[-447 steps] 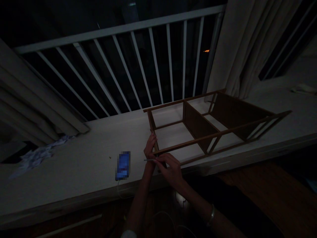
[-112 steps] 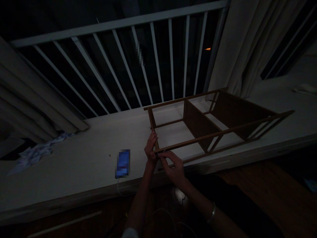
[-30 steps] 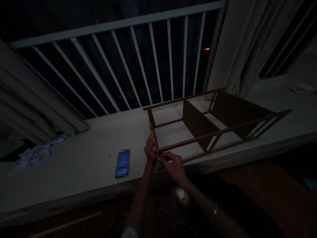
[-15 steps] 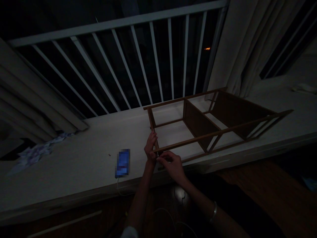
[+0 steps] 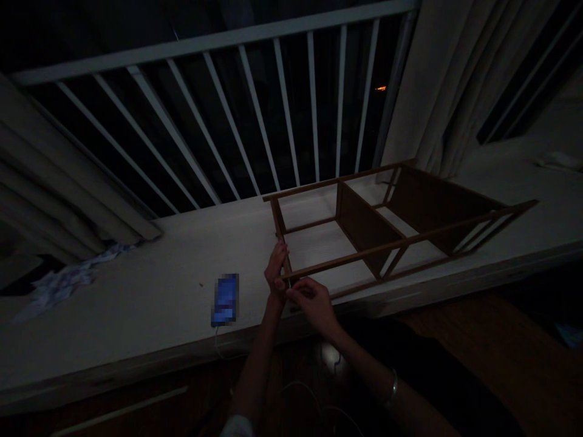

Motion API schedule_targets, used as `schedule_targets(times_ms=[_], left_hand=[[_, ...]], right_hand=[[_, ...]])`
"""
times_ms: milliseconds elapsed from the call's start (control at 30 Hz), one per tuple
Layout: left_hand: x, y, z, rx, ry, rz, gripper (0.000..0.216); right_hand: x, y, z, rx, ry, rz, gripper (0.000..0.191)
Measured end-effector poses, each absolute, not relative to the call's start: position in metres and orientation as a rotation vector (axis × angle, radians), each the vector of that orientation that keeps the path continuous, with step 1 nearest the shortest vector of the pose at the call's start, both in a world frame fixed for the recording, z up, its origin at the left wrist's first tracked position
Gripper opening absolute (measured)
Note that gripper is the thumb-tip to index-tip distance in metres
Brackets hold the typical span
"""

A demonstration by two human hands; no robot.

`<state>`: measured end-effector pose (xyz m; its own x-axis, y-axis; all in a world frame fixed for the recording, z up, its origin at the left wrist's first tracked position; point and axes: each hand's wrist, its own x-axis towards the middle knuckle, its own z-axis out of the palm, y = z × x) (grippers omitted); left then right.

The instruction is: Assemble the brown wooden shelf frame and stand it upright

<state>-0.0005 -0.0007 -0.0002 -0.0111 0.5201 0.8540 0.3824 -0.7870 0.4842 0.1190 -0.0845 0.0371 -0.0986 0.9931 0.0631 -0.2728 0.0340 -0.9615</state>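
A brown wooden shelf rack (image 5: 371, 224) lies on its side on the pale window ledge. At its near left corner my left hand (image 5: 276, 267) is wrapped round the end panel, thumb towards me. Close beside it, my right hand (image 5: 312, 301) is closed in a pinch at the same corner, under the long front rail. A small, thin, light-coloured piece shows at its fingertips, too small and dark to name. The inner side of the corner is hidden by my hands.
A phone (image 5: 226, 297) with a pixelated screen and a cable lies on the ledge (image 5: 159, 291) to the left. Behind stands a white railing (image 5: 277, 109) between curtains (image 5: 437, 91). Crumpled patterned cloth or paper (image 5: 64, 279) lies far left. Cables trail over the dark floor.
My right hand's fingers have shifted slightly at the corner, with the wrist moving a little left. My left hand and the rack stay in place.
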Motion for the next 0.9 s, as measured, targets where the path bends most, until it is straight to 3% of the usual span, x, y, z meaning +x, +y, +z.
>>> schedule_targets(times_ms=[600, 900], left_hand=[[0.001, -0.003, 0.005, 2.161, 1.003, 1.915, 0.081], [0.0, -0.005, 0.006, 2.163, 1.05, 1.871, 0.08]], right_hand=[[0.106, -0.095, 0.04, -0.808, -0.863, 1.466, 0.034], [0.1, -0.098, 0.04, -0.76, -0.835, 1.456, 0.03]])
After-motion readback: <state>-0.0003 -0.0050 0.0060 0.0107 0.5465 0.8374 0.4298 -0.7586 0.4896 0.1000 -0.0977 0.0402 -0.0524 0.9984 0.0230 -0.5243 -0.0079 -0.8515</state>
